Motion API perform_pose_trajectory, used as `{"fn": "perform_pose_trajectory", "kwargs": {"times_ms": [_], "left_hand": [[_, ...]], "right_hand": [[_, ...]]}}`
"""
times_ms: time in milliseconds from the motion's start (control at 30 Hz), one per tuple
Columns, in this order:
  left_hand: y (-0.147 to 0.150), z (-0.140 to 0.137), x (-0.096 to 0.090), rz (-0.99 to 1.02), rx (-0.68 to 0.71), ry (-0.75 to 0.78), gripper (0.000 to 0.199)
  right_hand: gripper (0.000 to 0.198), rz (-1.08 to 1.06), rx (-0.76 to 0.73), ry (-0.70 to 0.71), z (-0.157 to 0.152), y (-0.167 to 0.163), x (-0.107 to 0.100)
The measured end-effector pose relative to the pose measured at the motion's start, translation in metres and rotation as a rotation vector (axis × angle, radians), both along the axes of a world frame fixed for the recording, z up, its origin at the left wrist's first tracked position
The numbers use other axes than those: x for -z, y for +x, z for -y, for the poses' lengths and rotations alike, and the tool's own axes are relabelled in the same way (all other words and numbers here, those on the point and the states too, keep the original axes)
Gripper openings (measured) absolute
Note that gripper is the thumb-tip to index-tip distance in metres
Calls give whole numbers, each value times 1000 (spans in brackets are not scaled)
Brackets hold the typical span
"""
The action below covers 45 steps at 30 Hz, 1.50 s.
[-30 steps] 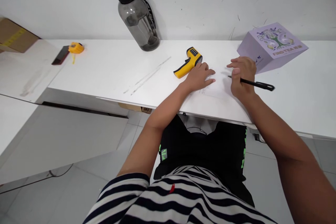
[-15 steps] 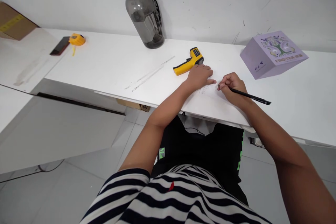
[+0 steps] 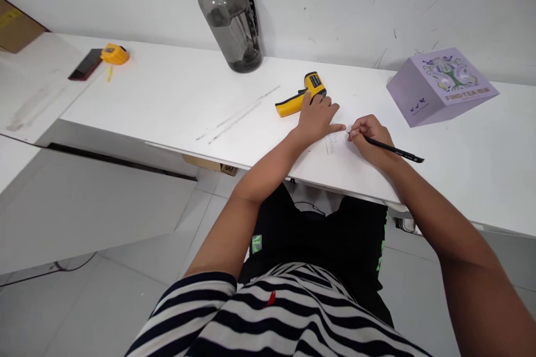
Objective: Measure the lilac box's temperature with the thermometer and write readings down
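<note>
My right hand (image 3: 371, 138) is closed around a slim black pen (image 3: 396, 150), its tip against the white surface and its back end pointing right. Faint handwriting (image 3: 332, 144) shows between my two hands; I cannot make out the edges of any paper there. My left hand (image 3: 315, 120) lies palm down with the fingers spread, thumb stretched towards the pen tip. Its fingertips reach the yellow and black infrared thermometer (image 3: 292, 105), which lies on its side just beyond and partly behind them.
A purple tea box (image 3: 422, 95) stands to the right on the white table (image 3: 167, 100). Against the wall is a large grey water bottle (image 3: 234, 28). Further left lie a yellow tape measure (image 3: 115, 54) and a dark flat object (image 3: 86, 64). A cardboard box (image 3: 19, 25) sits far left.
The fingers of my left hand have shifted, one now extending up over the thermometer. My right hand keeps the pen, its back end moved slightly left and up. The view has shifted a little.
</note>
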<state>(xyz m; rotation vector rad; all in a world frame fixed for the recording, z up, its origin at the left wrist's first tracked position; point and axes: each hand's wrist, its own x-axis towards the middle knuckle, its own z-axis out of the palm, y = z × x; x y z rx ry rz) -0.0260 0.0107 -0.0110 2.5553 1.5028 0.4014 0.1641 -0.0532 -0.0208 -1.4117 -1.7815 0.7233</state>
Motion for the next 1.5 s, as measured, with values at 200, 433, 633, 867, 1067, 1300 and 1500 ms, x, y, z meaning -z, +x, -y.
{"fn": "perform_pose_trajectory", "kwargs": {"times_ms": [200, 433, 633, 867, 1067, 1300, 1500], "left_hand": [[9, -2, 3, 53, 20, -20, 31], [10, -1, 3, 64, 28, -9, 27], [11, 0, 4, 73, 24, 9, 24], [12, 2, 7, 34, 21, 54, 26], [14, 2, 7, 22, 2, 60, 23], [15, 4, 6, 12, -7, 51, 23], [16, 2, 10, 30, 8, 62, 23]], "right_hand": [[27, 21, 26, -4, 0, -12, -4], [48, -5, 43, 26, 0, -20, -9], [34, -36, -3, -46, -2, -23, -10], [42, 2, 0, -9, 0, -23, -11], [37, 5, -75, -11, -1, -21, -10], [31, 43, -51, -21, -1, -23, -9], [29, 63, -54, -2, -2, -21, -7]]}}
